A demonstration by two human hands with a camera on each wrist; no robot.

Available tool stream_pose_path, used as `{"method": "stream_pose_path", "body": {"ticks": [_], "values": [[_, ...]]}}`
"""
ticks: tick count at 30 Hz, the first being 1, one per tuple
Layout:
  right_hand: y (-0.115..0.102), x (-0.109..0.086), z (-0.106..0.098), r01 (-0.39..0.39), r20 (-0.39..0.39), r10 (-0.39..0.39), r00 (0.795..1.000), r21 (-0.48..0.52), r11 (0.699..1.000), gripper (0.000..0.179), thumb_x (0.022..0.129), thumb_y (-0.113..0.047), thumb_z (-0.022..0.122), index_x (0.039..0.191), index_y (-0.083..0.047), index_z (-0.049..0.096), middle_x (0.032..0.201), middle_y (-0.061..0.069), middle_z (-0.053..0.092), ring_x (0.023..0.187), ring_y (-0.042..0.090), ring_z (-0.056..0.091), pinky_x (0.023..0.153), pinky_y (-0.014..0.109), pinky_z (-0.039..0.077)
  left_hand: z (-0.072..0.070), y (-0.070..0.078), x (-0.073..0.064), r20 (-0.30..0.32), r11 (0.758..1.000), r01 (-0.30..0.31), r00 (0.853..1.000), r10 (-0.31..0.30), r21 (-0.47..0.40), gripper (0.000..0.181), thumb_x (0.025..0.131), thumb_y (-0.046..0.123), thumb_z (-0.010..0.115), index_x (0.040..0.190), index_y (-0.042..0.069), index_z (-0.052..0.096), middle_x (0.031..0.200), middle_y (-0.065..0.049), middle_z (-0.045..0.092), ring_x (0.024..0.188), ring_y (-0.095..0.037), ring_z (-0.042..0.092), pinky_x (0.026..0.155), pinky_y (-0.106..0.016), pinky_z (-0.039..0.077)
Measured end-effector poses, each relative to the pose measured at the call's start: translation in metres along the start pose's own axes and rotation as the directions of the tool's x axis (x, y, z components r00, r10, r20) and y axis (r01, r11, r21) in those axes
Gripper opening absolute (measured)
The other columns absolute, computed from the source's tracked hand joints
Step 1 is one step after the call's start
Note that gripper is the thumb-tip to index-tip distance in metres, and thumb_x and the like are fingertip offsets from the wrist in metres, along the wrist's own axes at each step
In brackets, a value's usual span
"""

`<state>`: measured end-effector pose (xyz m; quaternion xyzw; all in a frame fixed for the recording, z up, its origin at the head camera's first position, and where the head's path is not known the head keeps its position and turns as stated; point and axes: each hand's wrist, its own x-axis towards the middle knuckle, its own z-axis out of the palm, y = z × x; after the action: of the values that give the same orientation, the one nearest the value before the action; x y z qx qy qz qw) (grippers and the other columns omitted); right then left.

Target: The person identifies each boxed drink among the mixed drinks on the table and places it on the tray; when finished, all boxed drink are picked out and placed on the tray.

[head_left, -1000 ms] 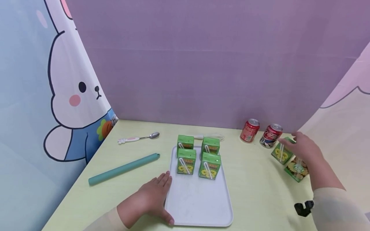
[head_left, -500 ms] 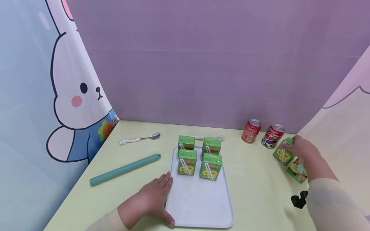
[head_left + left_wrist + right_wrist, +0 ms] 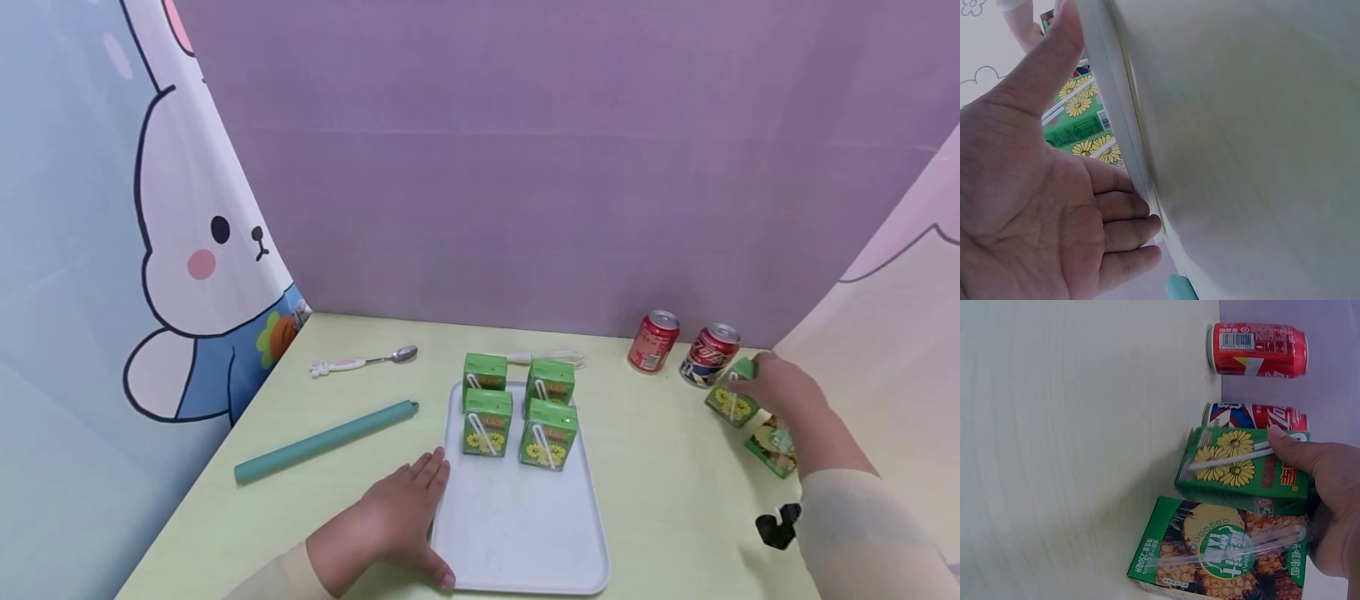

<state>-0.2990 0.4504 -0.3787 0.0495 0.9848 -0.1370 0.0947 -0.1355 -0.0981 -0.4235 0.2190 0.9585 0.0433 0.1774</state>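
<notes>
My right hand (image 3: 783,390) pinches a green drink carton (image 3: 729,405) with yellow flowers at the table's right side. In the right wrist view, the thumb presses the carton's front beside its white straw, and the fingers go behind it. Just nearer stands a pineapple juice carton (image 3: 1229,547), partly behind the hand in the head view. My left hand (image 3: 401,517) lies along the left edge of a white tray (image 3: 517,533), its fingers straight and touching the rim. Toward the tray's far end stand several green drink cartons (image 3: 486,429), upright in two rows.
Two red soda cans (image 3: 653,343) stand behind the right hand's carton. A whisk (image 3: 547,358) lies beyond the tray. To the left lie a spoon (image 3: 367,362) and a teal stick (image 3: 326,442). A purple backdrop (image 3: 525,183) rises behind the table.
My right hand has lowered onto the flowered carton and taken hold of it. That carton has shifted slightly away from the pineapple one. The left hand stays at the tray's edge.
</notes>
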Motion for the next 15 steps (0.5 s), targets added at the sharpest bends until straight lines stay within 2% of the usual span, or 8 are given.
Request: {"method": "stream_pose_path", "body": {"ticks": [5,9,12,15], "values": [[-0.014,-0.005,-0.002,0.052,-0.044,-0.052,0.998,0.0,0.999,0.109,0.087,-0.06,0.065,0.147,0.016,0.016,0.138,0.044,0.033,0.121,0.064,0.035,0.093,0.073,0.039,0.0,0.0,0.0,0.003,1.0,0.002,1.0,-0.002,-0.005,0.14,0.05,0.085,0.071,0.154,0.002,0.026,0.163,-0.017,0.019,0.149,-0.034,0.022,0.118,-0.052,0.029],[-0.031,-0.012,-0.007,0.108,-0.051,-0.107,0.993,0.0,0.994,0.104,0.086,-0.06,0.065,0.147,0.013,0.022,0.134,0.041,0.043,0.116,0.06,0.044,0.088,0.07,0.044,0.0,0.0,0.0,0.003,1.0,0.005,1.0,-0.005,-0.006,0.14,0.05,0.085,0.071,0.154,0.002,0.026,0.163,-0.017,0.019,0.149,-0.034,0.022,0.118,-0.052,0.029],[-0.045,-0.019,-0.009,0.156,-0.063,-0.155,0.986,0.001,0.988,0.097,0.086,-0.058,0.067,0.142,0.013,0.032,0.121,0.035,0.055,0.102,0.049,0.056,0.077,0.058,0.052,0.0,0.0,-0.001,-0.001,1.0,0.003,1.0,-0.003,-0.005,0.14,0.05,0.085,0.072,0.154,0.002,0.026,0.163,-0.017,0.019,0.149,-0.035,0.022,0.118,-0.052,0.029],[-0.058,-0.027,-0.009,0.204,-0.094,-0.201,0.975,0.017,0.979,0.088,0.085,-0.057,0.068,0.136,0.01,0.039,0.105,0.026,0.061,0.087,0.035,0.059,0.065,0.042,0.054,-0.001,0.0,-0.002,-0.008,1.0,-0.004,1.0,0.004,-0.001,0.14,0.051,0.084,0.072,0.153,0.001,0.027,0.163,-0.018,0.019,0.149,-0.035,0.022,0.118,-0.052,0.029]]}}
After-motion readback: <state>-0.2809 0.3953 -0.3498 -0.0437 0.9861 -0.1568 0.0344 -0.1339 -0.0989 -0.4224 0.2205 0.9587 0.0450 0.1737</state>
